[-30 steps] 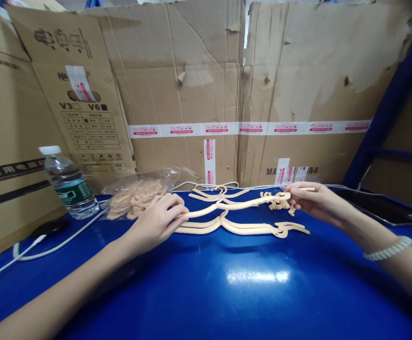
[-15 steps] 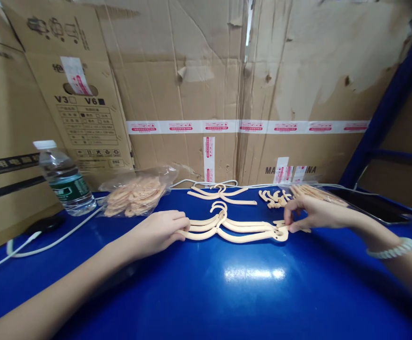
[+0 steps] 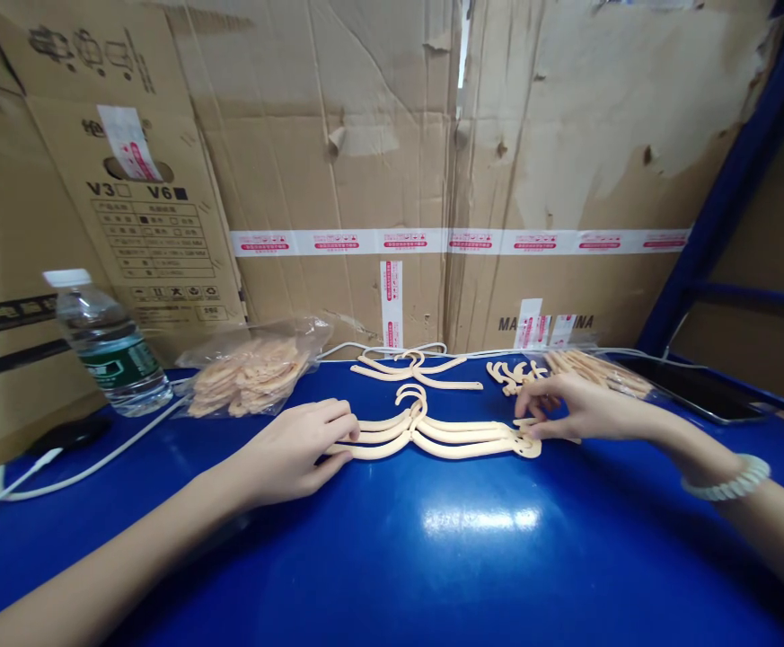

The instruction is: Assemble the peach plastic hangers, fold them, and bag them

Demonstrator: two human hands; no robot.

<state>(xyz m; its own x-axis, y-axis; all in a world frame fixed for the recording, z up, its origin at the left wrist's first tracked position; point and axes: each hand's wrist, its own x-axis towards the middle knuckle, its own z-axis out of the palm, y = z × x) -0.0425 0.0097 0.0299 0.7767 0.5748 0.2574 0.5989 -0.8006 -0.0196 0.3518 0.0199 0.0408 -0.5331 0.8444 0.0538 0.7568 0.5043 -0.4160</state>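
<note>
Several cream-coloured clothes hangers lie nested together on the blue table, the front hanger point(image 3: 465, 448) nearest me, their hooks bunched at the middle. My left hand point(image 3: 307, 449) is closed around their left ends, thumb in front and fingers behind. At the right ends, a flat rounded end piece point(image 3: 530, 447) with small holes meets the front hanger's arm. My right hand point(image 3: 559, 404) hovers over that end, fingers curled and thumb and fingertips slightly apart. Small strip-like pieces lie beneath it, partly hidden by the fingers.
Behind lie more hangers point(image 3: 418, 371) and a pile of small curved pieces point(image 3: 509, 375). A plastic bag of cream parts point(image 3: 250, 373) and a water bottle point(image 3: 112, 350) stand left. Bagged sticks point(image 3: 600, 373) and a dark phone point(image 3: 698, 395) are right; cardboard point(image 3: 344, 296) closes the back.
My right hand has shifted slightly left over the hanger ends, its fingertips moving off the end piece and parting a little. The left hand keeps its hold. The view has turned slightly.
</note>
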